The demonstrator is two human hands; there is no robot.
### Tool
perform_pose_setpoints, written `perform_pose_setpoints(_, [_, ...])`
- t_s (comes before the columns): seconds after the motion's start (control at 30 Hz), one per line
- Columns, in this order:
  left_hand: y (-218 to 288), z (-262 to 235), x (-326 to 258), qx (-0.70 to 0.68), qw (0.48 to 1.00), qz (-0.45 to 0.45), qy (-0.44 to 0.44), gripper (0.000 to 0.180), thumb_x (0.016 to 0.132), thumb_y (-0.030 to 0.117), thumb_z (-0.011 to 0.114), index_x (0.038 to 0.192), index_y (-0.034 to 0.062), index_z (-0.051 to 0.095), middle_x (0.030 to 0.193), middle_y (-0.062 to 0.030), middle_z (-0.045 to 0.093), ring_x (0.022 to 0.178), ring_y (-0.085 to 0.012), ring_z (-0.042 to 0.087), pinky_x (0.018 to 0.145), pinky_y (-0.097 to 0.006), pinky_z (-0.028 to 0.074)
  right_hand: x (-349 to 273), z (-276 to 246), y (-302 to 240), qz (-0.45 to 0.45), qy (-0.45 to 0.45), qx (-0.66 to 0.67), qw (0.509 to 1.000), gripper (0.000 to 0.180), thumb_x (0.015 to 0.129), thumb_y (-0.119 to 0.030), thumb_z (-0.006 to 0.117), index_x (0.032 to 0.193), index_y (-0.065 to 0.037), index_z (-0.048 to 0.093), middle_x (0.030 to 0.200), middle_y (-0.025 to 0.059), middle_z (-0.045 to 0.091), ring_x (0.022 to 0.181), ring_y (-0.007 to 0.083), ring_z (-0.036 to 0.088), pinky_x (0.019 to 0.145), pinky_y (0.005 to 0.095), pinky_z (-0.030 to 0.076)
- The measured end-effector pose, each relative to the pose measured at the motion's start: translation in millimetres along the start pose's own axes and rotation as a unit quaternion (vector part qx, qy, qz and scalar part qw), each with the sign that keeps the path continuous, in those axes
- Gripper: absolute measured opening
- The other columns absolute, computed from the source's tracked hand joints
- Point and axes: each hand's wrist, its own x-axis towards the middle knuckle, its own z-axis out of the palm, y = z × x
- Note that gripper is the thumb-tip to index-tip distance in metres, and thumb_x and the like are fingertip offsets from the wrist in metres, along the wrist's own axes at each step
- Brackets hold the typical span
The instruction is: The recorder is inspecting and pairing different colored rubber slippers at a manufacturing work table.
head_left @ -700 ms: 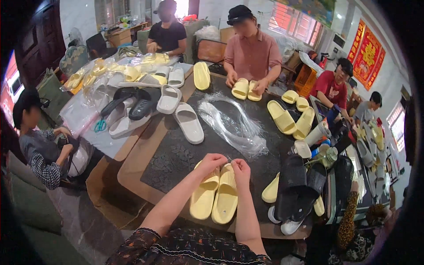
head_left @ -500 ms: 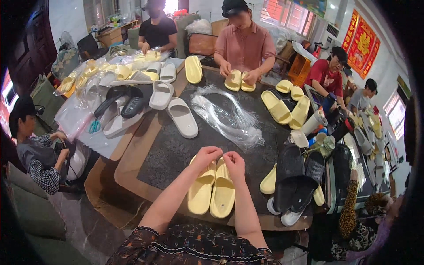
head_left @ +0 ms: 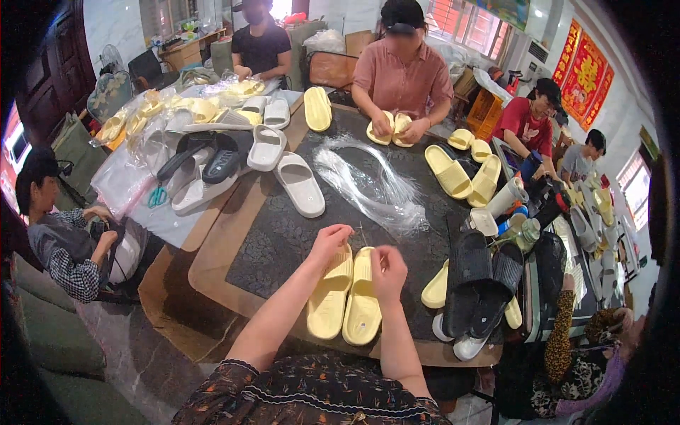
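A pair of pale yellow slippers, the left slipper [head_left: 330,304] and the right slipper [head_left: 362,304], lies side by side at the table's near edge. My left hand [head_left: 331,244] is over the left slipper's strap, thumb and fingers pinched together. Curled closed, my right hand [head_left: 389,273] is beside and partly over the right slipper's strap. A thin pale strand [head_left: 362,232] shows between my hands above the straps; which fingers hold it is unclear. Beyond them, a looped bundle of clear thin strands [head_left: 368,188] rests on the dark mat.
White slippers [head_left: 300,185] lie to the left, black slippers [head_left: 470,273] to the right, and yellow slippers [head_left: 449,172] at far right. A person in a pink shirt [head_left: 404,78] handles yellow slippers opposite. Bagged slippers cover the left table [head_left: 170,230]. Another person sits at left.
My hands have moved apart: the right has dropped toward me and turned, while the left has shifted slightly. The thin strand now shows between them. The whole view has shifted a little.
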Motion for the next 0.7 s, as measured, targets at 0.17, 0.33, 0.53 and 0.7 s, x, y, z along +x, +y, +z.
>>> perform_pose_setpoints(0.17, [4.2,-3.7,-5.3,-0.034,0.999,0.000,0.009,0.021,0.088,0.023,0.061,0.087,0.0036,0.067,0.067,0.0052,0.051,0.066,-0.0050,0.045,0.062,-0.020,0.036,-42.0,-20.2,-34.4,0.068,-0.236,-0.179,0.953,0.031,0.084,-0.036,0.064,0.081,-0.005,0.065,0.068,0.0071,0.064,0.059,0.0251,0.062,0.056,0.0356,0.047])
perform_pose_setpoints(0.33, [7.3,2.0,-13.2,-0.039,0.999,-0.011,0.015,0.020,0.088,0.022,0.061,0.087,0.0036,0.067,0.067,0.0049,0.052,0.064,-0.0048,0.045,0.060,-0.021,0.036,-58.0,-12.8,-21.9,0.056,-0.264,-0.290,0.918,0.047,0.080,-0.049,0.063,0.089,-0.003,0.063,0.076,0.0163,0.066,0.070,0.0326,0.065,0.063,0.0430,0.050])
perform_pose_setpoints(0.53, [5.7,-0.8,-34.2,-0.043,0.997,-0.047,-0.033,0.020,0.090,0.023,0.060,0.091,0.0036,0.066,0.070,0.0036,0.055,0.068,-0.0045,0.051,0.059,-0.020,0.042,-62.4,3.2,2.2,0.078,-0.248,-0.288,0.922,0.037,0.074,-0.038,0.066,0.080,-0.002,0.061,0.072,0.0150,0.065,0.069,0.0330,0.063,0.066,0.0429,0.049])
perform_pose_setpoints(0.7, [7.3,-32.0,-13.0,0.031,0.999,0.002,0.031,0.037,0.087,0.024,0.065,0.115,0.0013,0.057,0.089,-0.0014,0.060,0.076,-0.0092,0.055,0.064,-0.023,0.046,-59.8,1.2,-2.7,0.105,-0.244,-0.265,0.927,0.034,0.073,-0.035,0.066,0.078,-0.002,0.062,0.072,0.0137,0.065,0.069,0.0325,0.063,0.066,0.0427,0.049])
